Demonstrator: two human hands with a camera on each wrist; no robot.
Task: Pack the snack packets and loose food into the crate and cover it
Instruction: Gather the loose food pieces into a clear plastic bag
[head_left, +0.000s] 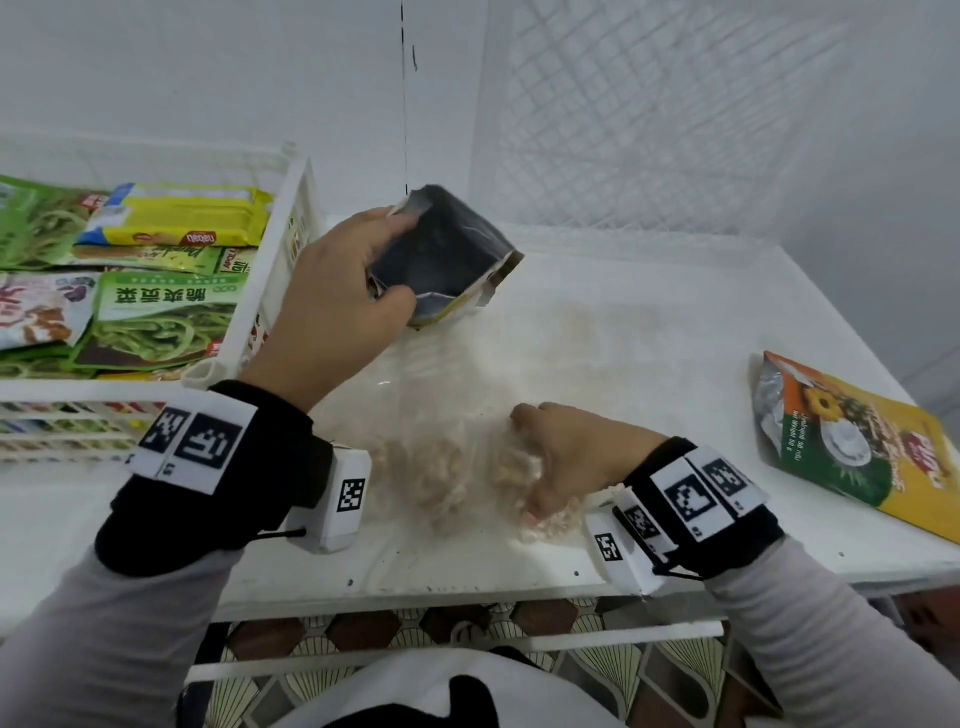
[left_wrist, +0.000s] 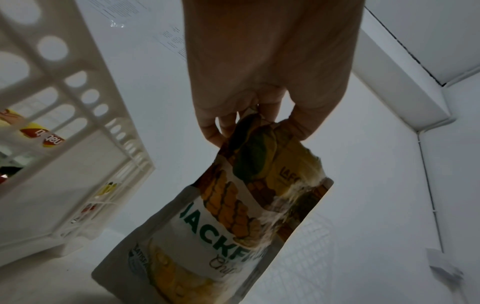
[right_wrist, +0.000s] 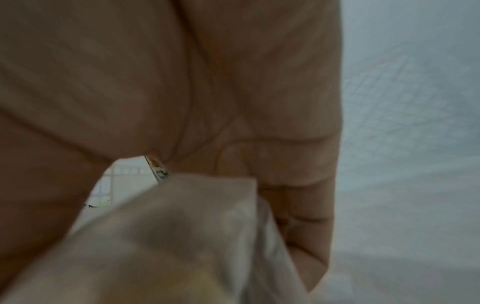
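Gripping an opened jackfruit chips pouch (head_left: 447, 260) by its bottom end, the left hand (head_left: 332, 301) holds it lifted above the white table (head_left: 649, 322), mouth tipped down toward the tabletop; the head view looks at its dark silver lining, while the left wrist view shows the printed front (left_wrist: 221, 216) hanging from the curled fingers (left_wrist: 213, 131) and thumb. Below and in front of the pouch lies a clear plastic bag (head_left: 441, 415), flat on the table, with pale loose food pieces (head_left: 441, 473) blurred inside it. The right hand (head_left: 566, 457) rests on the near right part of that bag, fingers bent down into the plastic and bunching it; in the right wrist view the crumpled film (right_wrist: 182, 236) fills the space under the palm (right_wrist: 182, 82), so the hand is holding the bag. To the left stands a white slotted plastic crate (head_left: 270, 291), its wall just beside the left hand, already stacked with green noodle-picture packets (head_left: 166, 322) and a yellow biscuit packet (head_left: 182, 218). Well apart at the table's right edge lies an orange, green and yellow snack packet (head_left: 857, 447), flat. A white lattice panel (head_left: 675, 114) leans upright against the wall behind the table
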